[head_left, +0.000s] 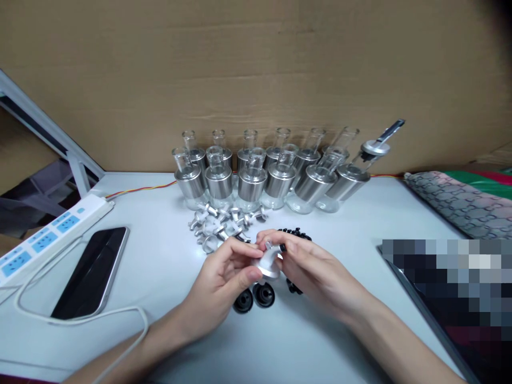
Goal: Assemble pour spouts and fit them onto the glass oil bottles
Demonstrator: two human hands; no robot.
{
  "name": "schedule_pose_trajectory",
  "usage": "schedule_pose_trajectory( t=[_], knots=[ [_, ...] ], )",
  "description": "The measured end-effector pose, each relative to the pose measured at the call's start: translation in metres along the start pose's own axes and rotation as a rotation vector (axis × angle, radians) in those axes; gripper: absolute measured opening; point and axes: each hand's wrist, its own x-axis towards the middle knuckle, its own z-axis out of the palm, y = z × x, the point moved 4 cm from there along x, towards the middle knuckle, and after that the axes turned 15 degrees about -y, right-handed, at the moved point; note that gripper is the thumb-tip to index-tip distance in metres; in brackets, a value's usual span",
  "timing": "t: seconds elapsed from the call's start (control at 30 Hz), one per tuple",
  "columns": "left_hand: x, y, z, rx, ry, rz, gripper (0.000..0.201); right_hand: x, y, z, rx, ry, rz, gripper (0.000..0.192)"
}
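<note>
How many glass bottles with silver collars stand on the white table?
12 glass bottles: six in a front row, six in a back row along the cardboard wall. Only the front-right one carries a pump top. None seems hidden.

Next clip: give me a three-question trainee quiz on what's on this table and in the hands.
1. True or false: both the left hand and the right hand grip the silver cap.
2. Which lies left of the hands? A) a phone B) a mug C) scissors
3. Fill in: exactly one glass bottle in the rows, at the far ____ end, already carries a cap.

Key
1. True; fingers of both hands close on it.
2. A; the phone lies flat beside the power strip.
3. Right; the capped bottle has a dark stem sticking up, the other glass bottles stand open.
</note>
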Motion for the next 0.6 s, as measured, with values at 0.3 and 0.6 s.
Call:
schedule_pose_trajectory(
  t=[0.3, 0.6],
  knots=[
    [-0.002, 0.011, -0.008, 0.891, -0.01, 0.304, 0.019, -0.002, -0.02, -0.019, 0.059, 0.253, -0.125, 0.018],
    [0.006, 0.005, -0.005, 1.222, -0.23, 0.153, 0.019, -0.002, -0.016, -0.027, -0.202, 0.332, 0.002, 0.024]
  ],
)
